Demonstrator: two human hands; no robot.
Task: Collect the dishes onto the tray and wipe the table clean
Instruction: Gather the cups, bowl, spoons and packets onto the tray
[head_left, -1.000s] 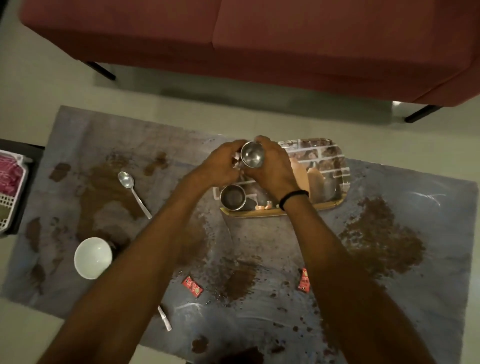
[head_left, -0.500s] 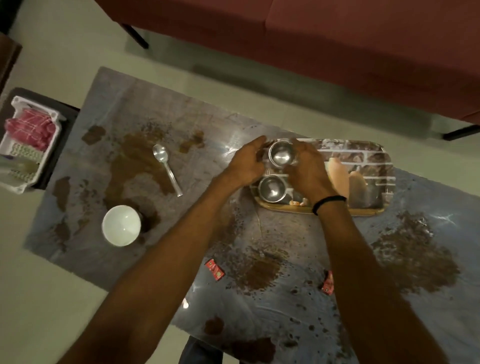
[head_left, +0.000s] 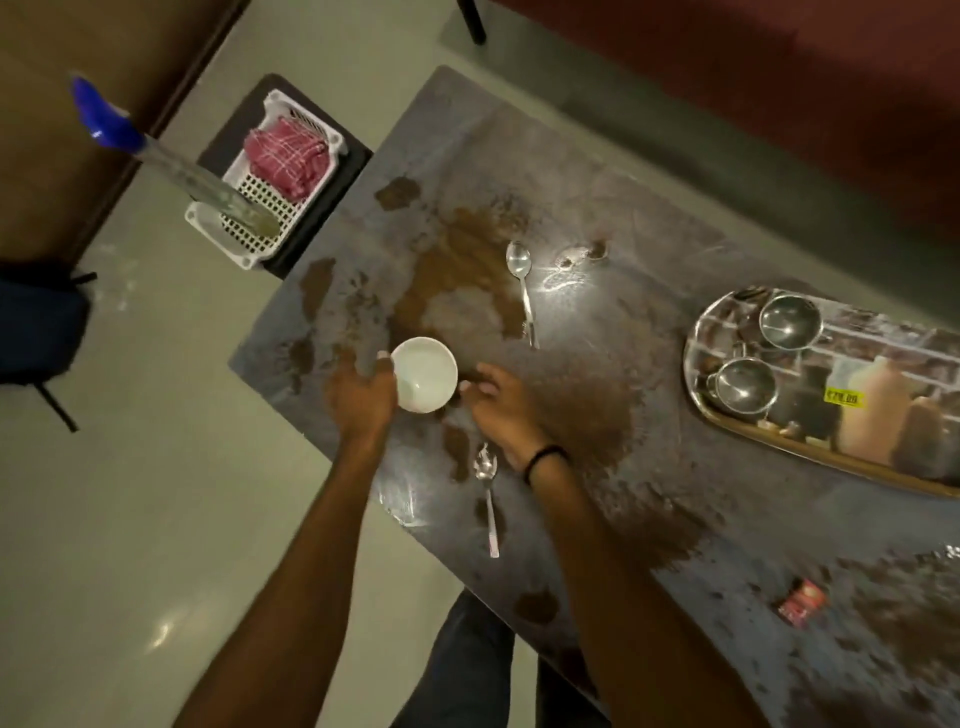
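A white bowl (head_left: 425, 374) sits on the stained table (head_left: 597, 208) near its left end. My left hand (head_left: 363, 397) grips the bowl's left side, with the thumb on the rim. My right hand (head_left: 504, 410) is just right of the bowl, its fingers spread and the fingertips at the bowl's wall. Two steel cups (head_left: 789, 320) (head_left: 745, 385) stand on the left end of the patterned tray (head_left: 693, 358) at the right. One spoon (head_left: 522, 283) lies beyond the bowl. A second spoon (head_left: 487, 499) lies under my right wrist.
Brown spills cover much of the table. A red sachet (head_left: 802, 605) lies near the front right. Left of the table, a white basket (head_left: 249, 228) holds a red checked cloth (head_left: 285, 156) and a blue-topped spray bottle (head_left: 156, 156). A red sofa (head_left: 779, 78) runs behind.
Both hands have left the steel cup on the tray and moved left to the white bowl. My view has swung left with them.
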